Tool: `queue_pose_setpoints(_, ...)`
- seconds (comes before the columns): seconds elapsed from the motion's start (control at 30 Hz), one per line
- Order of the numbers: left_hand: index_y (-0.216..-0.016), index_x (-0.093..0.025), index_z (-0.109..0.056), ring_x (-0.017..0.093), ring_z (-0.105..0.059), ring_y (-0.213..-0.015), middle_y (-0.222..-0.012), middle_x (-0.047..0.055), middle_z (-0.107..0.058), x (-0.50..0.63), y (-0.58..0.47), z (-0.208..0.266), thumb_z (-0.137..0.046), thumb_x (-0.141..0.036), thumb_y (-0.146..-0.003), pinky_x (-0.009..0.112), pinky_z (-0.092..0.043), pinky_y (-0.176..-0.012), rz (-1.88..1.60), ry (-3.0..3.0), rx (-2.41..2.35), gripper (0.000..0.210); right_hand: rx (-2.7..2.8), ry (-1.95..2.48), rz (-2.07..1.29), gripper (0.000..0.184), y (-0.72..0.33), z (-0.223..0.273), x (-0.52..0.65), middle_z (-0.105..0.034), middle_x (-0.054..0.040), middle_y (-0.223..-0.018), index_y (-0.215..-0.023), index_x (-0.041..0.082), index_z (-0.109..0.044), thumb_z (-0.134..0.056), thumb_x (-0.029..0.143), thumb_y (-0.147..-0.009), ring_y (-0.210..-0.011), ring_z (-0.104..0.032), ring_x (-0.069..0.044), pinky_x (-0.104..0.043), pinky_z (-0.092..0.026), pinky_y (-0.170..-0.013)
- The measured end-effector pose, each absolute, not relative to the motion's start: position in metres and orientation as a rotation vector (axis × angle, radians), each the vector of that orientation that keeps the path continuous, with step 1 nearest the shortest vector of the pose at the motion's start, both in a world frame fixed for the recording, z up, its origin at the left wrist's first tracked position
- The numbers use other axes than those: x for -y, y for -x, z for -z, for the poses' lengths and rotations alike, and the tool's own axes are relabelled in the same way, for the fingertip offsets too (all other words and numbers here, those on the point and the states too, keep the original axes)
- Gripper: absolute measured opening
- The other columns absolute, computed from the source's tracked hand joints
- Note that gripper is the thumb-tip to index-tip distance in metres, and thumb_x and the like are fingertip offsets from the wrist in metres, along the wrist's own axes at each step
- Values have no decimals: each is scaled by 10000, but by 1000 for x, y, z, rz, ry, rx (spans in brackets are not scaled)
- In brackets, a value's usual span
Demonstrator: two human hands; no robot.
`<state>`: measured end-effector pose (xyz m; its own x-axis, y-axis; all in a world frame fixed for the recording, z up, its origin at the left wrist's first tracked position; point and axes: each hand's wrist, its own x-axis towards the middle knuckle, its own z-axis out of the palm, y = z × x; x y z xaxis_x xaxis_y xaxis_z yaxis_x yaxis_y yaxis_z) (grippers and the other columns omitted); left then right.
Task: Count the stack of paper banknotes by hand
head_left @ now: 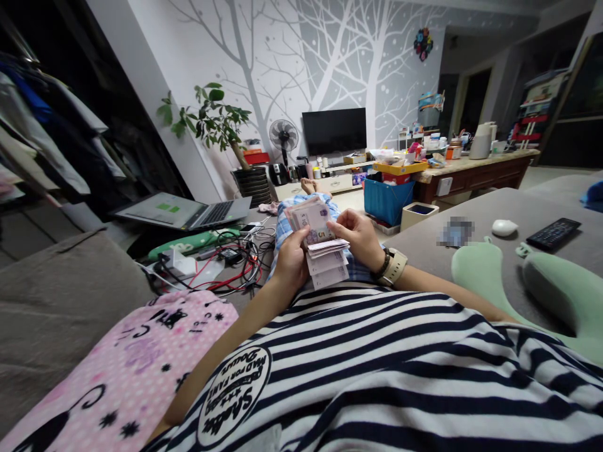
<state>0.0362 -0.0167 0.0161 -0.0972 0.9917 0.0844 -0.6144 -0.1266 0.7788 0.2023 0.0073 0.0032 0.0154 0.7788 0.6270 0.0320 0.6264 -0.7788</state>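
A stack of banknotes [316,221] is held over my lap, and a figure 5 shows on the top note. My left hand [291,257] grips the stack from its left side, with the thumb lying over the notes. More banknotes [327,269] fan downward below the thumb, toward my striped shirt. At the stack's right edge, my right hand [360,237] has its fingers closed, with thumb and forefinger at the notes. A pale watch and a dark bracelet are on that wrist. Part of the right fingers is hidden behind the notes.
An open laptop [188,212] and tangled cables [235,260] lie to my left, beside a pink patterned cushion [141,358]. On the right are a green neck pillow [556,289], a remote control [554,233] and a white mouse [504,227]. A cluttered table [485,164] stands farther off.
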Motion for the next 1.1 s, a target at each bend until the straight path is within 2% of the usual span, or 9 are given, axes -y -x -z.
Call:
queue_pose_setpoints(0.13,-1285,-126,-935,401,-997,-1186,-1031,128,-988,21,-38,-19,-852,-83,-886,475,-825,-1092,-1599,-753,-702,410,1459,776,-669,764,-203,-5,-9,-585,38,-727,-788,294,-603,-1014,934,-866,-748,-507,-191,-369,-437,-741)
queue_pose_setpoints(0.27,-1348,-148,-939,386,-1003,-1164,-979,86,-977,24,-40,-21,-833,-37,-850,467,-819,-1112,-1603,-742,-710,521,1473,769,-641,766,-204,-3,-13,-510,46,-694,-754,298,-557,-928,946,-928,-751,-460,-187,-366,-395,-723)
queue_pose_setpoints(0.43,-1427,-142,-918,402,-1002,-1197,-1110,130,-1004,22,-42,-21,-882,-85,-919,502,-821,-1131,-1617,-744,-699,513,1461,687,-620,816,-203,0,-17,-483,54,-685,-745,303,-554,-923,1018,-878,-731,-408,-179,-368,-374,-708)
queue_pose_setpoints(0.6,-1463,-163,-912,407,-990,-1271,-1265,148,-1011,18,-43,-21,-873,-184,-1022,520,-823,-1148,-1610,-702,-649,443,1445,638,-579,765,-202,0,-13,-542,34,-719,-764,299,-566,-927,955,-924,-753,-431,-187,-373,-406,-728)
queue_pose_setpoints(0.7,-1453,-166,-924,411,-992,-1258,-1244,140,-1012,19,-42,-22,-859,-208,-1019,506,-831,-1119,-1601,-711,-673,441,1426,590,-586,730,-201,-1,-10,-531,35,-720,-767,301,-565,-922,916,-934,-751,-420,-186,-378,-411,-733)
queue_pose_setpoints(0.9,-1424,-172,-937,423,-991,-1249,-1210,126,-1012,23,-40,-26,-906,-228,-978,501,-833,-1095,-1565,-782,-694,450,1430,520,-707,746,-198,-6,-5,-523,53,-741,-846,299,-614,-992,943,-844,-731,-430,-176,-373,-428,-718)
queue_pose_setpoints(1.1,-1336,-136,-934,393,-992,-1251,-1152,135,-1006,23,-40,-27,-787,-175,-984,466,-813,-1116,-1584,-752,-693,383,1426,502,-751,717,-198,-6,-7,-521,60,-736,-904,294,-662,-1017,913,-842,-742,-500,-184,-357,-450,-700)
